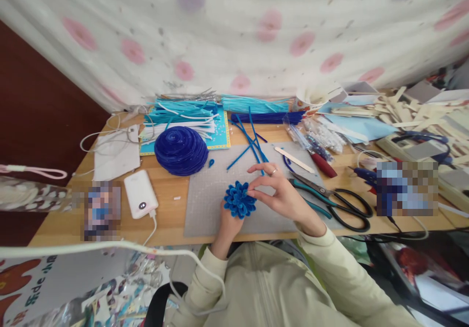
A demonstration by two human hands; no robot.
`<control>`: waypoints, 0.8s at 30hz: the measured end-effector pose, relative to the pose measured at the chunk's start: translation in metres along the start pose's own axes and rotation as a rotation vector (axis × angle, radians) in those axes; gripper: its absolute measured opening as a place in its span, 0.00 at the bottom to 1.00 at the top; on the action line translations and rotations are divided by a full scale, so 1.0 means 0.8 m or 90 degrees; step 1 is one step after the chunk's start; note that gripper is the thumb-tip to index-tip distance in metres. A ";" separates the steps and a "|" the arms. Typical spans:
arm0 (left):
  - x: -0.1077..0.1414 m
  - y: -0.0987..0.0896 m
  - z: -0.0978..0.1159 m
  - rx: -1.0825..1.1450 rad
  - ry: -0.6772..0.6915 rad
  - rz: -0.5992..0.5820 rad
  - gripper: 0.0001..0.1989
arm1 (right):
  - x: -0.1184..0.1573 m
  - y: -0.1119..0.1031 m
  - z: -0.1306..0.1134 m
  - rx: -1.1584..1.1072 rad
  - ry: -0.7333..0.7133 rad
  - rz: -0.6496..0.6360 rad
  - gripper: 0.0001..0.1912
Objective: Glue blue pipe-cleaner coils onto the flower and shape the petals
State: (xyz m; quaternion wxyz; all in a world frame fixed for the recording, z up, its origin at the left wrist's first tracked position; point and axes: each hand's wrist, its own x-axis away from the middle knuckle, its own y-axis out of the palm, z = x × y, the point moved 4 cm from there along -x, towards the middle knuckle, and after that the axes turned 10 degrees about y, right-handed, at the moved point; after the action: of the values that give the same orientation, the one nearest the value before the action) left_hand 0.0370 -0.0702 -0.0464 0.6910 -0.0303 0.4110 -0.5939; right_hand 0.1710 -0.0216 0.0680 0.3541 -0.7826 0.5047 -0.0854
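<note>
So you've got the blue flower [239,200] pinched between both hands right over the grey mat [208,195]. Your left hand [229,224] is closed on it from underneath, cupping the back, so most of that hand is hidden behind the petals. Your right hand [280,193] comes in from the other side, thumb and forefinger nipped shut on the outer petals, other fingers fanned out loose above.

It looks like fuzzy pipe-cleaner stuff looped into petals, so I'd guess it's super light and springy: soft fuzz on the outside, thin wire inside. It'll bend and stay bent, so squeezing hard would probably flatten the loops. The back or centre, where your left hand is, seems the safest place to hold; the petal tips look like the bit that deforms easiest.

Just past your right fingertips there's a scatter of loose blue sticks [252,144]. Off to the right of your grip lie the scissors [339,202], and further out beyond your left side sits a big dark blue coil [181,150]. Left of the grip, a white power bank [140,194] is on the table [172,214].
</note>
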 end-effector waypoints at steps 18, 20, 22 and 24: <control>-0.013 -0.004 0.008 0.109 -0.088 -0.024 0.08 | -0.008 -0.004 -0.004 0.099 0.012 -0.029 0.04; -0.015 -0.006 0.009 0.114 -0.095 -0.008 0.06 | -0.010 -0.002 -0.005 0.099 0.010 -0.039 0.03; -0.016 -0.007 0.010 0.122 -0.092 0.002 0.06 | -0.011 -0.001 -0.006 0.103 0.012 -0.043 0.03; -0.015 -0.006 0.008 0.123 -0.091 0.002 0.06 | -0.012 -0.001 -0.007 0.110 0.013 -0.048 0.03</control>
State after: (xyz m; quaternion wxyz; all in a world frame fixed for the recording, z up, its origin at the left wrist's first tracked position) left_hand 0.0377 -0.0644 -0.0333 0.7191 -0.0052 0.3014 -0.6261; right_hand 0.1638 -0.0161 0.0747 0.4121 -0.7665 0.4693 -0.1498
